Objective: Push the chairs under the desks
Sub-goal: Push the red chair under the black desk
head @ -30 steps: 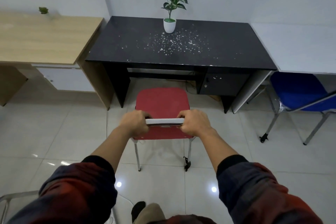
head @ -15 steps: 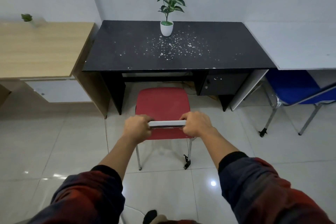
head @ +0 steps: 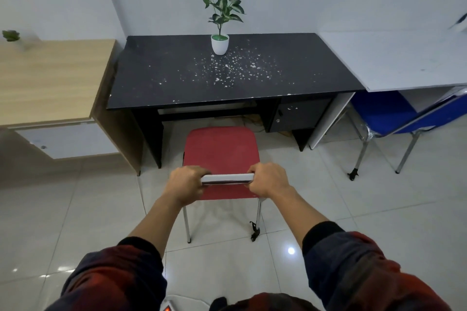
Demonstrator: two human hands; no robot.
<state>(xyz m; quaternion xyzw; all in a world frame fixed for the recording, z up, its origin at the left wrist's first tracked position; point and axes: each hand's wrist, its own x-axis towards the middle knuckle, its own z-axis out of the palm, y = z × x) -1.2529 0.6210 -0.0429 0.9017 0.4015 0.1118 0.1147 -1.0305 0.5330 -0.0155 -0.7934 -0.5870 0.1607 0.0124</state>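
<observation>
Gripping the backrest (head: 226, 178) of the red chair (head: 221, 151) with left hand (head: 186, 183) and right hand (head: 267, 179), fingers curled round its top edge; seat front just at the black bench (head: 290, 65); blue chair (head: 394, 115) tucked under the white bench (head: 394, 58).

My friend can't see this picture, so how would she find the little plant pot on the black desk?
Find the black desk in the middle, between the wooden one and the white one. Near its back edge stands the plant pot: small, white, with tall green-and-white leaves and pale flecks scattered before it.
</observation>
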